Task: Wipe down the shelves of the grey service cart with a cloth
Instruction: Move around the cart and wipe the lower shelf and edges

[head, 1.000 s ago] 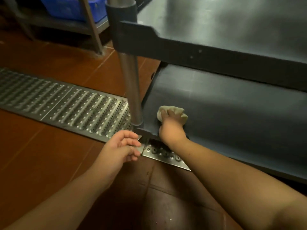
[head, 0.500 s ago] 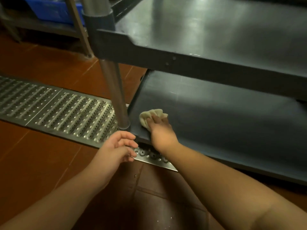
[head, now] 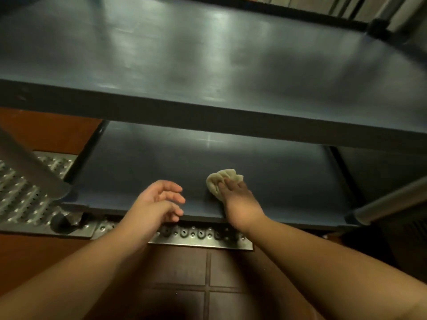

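Cloth: lying near the lower shelf's front edge, shelf running left-right.
Right hand: pressing cloth with flat fingers, nearer.
Left hand: hovering beside, loosely curled, holding nothing.

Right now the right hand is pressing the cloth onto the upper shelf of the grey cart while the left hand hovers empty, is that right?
Not quite. The head view shows the right hand pressing the cloth onto the lower shelf, beneath the upper shelf. The rest holds: the left hand hovers empty.
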### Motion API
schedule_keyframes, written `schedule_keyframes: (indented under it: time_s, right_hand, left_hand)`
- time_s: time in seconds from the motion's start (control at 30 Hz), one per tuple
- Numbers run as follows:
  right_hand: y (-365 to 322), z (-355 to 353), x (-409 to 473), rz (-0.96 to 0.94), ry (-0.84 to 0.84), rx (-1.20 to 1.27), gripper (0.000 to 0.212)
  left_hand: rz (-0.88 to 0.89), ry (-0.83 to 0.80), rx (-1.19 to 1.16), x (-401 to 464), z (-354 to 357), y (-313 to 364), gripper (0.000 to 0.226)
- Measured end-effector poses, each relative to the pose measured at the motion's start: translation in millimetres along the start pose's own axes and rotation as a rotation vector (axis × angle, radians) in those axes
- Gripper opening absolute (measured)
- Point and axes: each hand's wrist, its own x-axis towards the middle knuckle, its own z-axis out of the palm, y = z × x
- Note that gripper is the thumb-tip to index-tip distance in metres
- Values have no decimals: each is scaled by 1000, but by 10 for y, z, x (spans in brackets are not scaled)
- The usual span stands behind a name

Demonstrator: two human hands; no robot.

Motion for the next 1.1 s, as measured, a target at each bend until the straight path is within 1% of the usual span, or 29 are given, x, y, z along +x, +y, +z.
schedule_keyframes:
  time_s: [0.1, 0.2, 0.27, 0.33, 0.4, 0.43, 0.5, 0.53, 0.63, 0.7, 0.77, 0.83, 0.87, 0.9, 1.0, 1.07, 1.1]
  right_hand:
    - [585, -21, -201, 104, -10, -30, 68]
    - [1159, 10, -396, 248, 14, -51, 63]
    - [1495, 13, -521, 363, 82, -79, 57]
    - [1759, 1, -592, 477, 118, -174, 45]
    - [1936, -36, -609, 591, 65, -260, 37]
    - [2009, -73, -607, 658, 10, -295, 34]
    - [2132, -162, -610, 773, -144, -383, 36]
    - [2190, -184, -606, 807, -189, -399, 38]
    - [2282, -159, -578, 859, -218, -332, 45]
    - [2279, -107, -558, 898, -165, -222, 52]
    - [2283, -57, -555, 912, -79, -116, 58]
    - [2309, -19, -540, 888, -17, -64, 67]
    - [2327, -5, -525, 861, -12, -50, 70]
    - [2353, 12, -500, 834, -18, -42, 70]
    - [2407, 14, -455, 812, 23, -31, 59]
    - [2453, 14, -442, 782, 86, -23, 52]
    - [2479, 4, -427, 758, 144, 0, 50]
  left_hand:
    - [-7, -42, 6, 76, 320, -65, 42]
    - [-16, -75, 21, 139, 611, -130, 42]
    - [-20, -92, 17, 173, 792, -155, 42]
    - [-23, -104, 11, 210, 938, -179, 42]
    - [-27, -118, 14, 238, 1059, -212, 42]
    - [-28, -128, 17, 250, 1111, -229, 42]
    - [-36, -147, 20, 262, 1202, -259, 42]
    - [-39, -149, 21, 266, 1230, -270, 42]
    - [-37, -149, 20, 278, 1251, -288, 43]
    - [-34, -149, 21, 285, 1245, -298, 43]
    - [-33, -154, 27, 282, 1245, -307, 43]
    - [-33, -156, 27, 284, 1248, -307, 43]
    - [-33, -158, 24, 285, 1248, -299, 43]
    - [-32, -158, 19, 284, 1247, -285, 43]
    - [-28, -153, -4, 291, 1238, -268, 41]
    - [-28, -168, -20, 284, 1238, -294, 36]
    - [-31, -173, -30, 285, 1237, -306, 36]
